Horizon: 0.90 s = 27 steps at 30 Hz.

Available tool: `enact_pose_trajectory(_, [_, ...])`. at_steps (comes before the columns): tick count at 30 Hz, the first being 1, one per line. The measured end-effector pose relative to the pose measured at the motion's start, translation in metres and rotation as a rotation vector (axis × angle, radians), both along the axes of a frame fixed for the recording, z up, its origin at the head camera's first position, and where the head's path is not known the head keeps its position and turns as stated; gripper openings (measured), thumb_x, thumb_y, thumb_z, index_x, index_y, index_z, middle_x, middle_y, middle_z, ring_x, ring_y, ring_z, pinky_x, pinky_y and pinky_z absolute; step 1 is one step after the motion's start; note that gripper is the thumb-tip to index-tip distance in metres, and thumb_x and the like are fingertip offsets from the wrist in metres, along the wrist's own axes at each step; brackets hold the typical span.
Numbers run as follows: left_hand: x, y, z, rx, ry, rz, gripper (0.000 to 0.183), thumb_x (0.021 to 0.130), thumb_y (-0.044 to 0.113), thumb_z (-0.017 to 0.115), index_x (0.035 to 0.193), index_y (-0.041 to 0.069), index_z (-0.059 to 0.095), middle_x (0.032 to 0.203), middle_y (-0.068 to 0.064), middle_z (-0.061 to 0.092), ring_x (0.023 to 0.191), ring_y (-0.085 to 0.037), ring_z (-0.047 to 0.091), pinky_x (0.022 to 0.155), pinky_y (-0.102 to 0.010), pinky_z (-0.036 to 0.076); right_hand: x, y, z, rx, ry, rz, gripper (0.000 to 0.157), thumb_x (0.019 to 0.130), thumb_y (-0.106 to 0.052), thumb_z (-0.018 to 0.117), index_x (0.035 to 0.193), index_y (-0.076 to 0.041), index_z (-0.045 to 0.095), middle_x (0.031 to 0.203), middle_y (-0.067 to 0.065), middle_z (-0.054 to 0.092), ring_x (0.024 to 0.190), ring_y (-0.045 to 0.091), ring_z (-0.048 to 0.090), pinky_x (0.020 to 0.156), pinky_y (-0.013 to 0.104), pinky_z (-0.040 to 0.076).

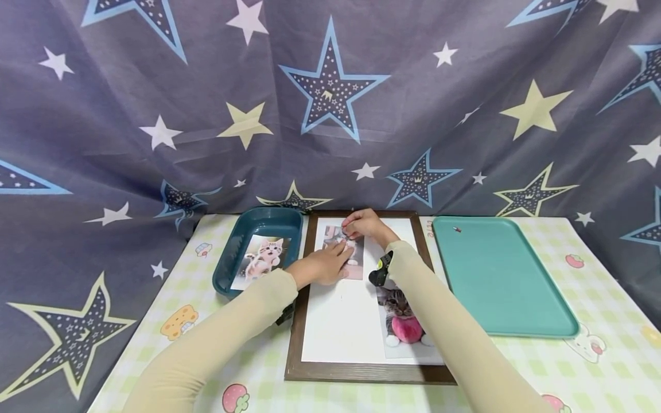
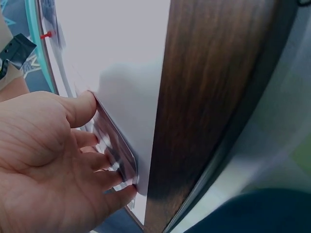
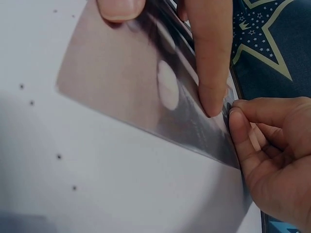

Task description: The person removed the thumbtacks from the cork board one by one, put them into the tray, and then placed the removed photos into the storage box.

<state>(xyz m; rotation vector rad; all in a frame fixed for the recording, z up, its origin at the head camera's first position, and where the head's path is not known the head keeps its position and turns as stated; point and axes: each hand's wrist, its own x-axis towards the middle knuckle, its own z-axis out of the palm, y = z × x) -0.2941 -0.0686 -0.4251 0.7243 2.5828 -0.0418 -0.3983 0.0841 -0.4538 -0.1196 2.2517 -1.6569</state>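
Observation:
A kitten photo [image 1: 355, 269] lies on the white board [image 1: 341, 321] inside a brown frame, near its upper left. My left hand [image 1: 327, 265] rests on this photo with fingers extended, pressing it to the board; in the left wrist view the fingertips touch its surface and edge. At the photo's upper edge, my right hand [image 1: 365, 225] pinches a red pushpin between thumb and forefinger; the fingertips mostly hide it. Another photo, of a cat with a pink heart [image 1: 405, 328], lies at the board's lower right, partly behind my right forearm. Beside it the left wrist view shows a red pushpin [image 2: 46, 35] standing in the board.
Left of the frame [image 1: 372, 374], a dark teal basin [image 1: 223, 272] holds another kitten photo [image 1: 263, 258]. A green tray [image 1: 506, 281] stands on the right, with a small red pushpin [image 1: 457, 229] in it. A checked tablecloth [image 1: 191, 287] covers the table; a star-patterned curtain [image 1: 330, 166] hangs behind.

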Motion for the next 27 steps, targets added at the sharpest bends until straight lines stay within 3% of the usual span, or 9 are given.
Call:
enact_pose_trajectory(12, [-0.002, 0.001, -0.005, -0.03, 0.014, -0.006, 0.065, 0.111, 0.038, 0.037, 0.166, 0.015, 0.01, 0.173, -0.012, 0.003, 0.16, -0.032, 0.006, 0.128, -0.044, 0.024, 0.001, 0.0, 0.001, 0.001, -0.001, -0.005, 0.025, 0.089, 0.01, 0.065, 0.113, 0.013, 0.068, 0.084, 0.006, 0.072, 0.064, 0.009, 0.062, 0.066, 0.021, 0.058])
enact_pose_trajectory(22, [-0.004, -0.001, -0.013, -0.064, 0.113, -0.036, 0.067, 0.11, 0.046, 0.034, 0.166, 0.017, 0.012, 0.172, -0.01, 0.013, 0.159, -0.03, 0.013, 0.128, -0.05, 0.02, 0.003, 0.0, 0.004, -0.008, 0.018, 0.011, 0.026, 0.09, 0.009, 0.066, 0.115, 0.015, 0.068, 0.091, 0.014, 0.074, 0.066, 0.01, 0.064, 0.07, 0.024, 0.06])
enact_pose_trajectory(27, [-0.003, -0.003, -0.018, -0.049, 0.153, -0.044, 0.07, 0.108, 0.054, 0.034, 0.165, 0.017, 0.016, 0.171, -0.013, 0.016, 0.159, -0.031, 0.015, 0.128, -0.055, 0.016, 0.004, 0.001, 0.004, -0.011, 0.012, 0.011, 0.025, 0.09, 0.009, 0.067, 0.114, 0.015, 0.068, 0.086, 0.011, 0.073, 0.067, 0.01, 0.064, 0.072, 0.026, 0.061])
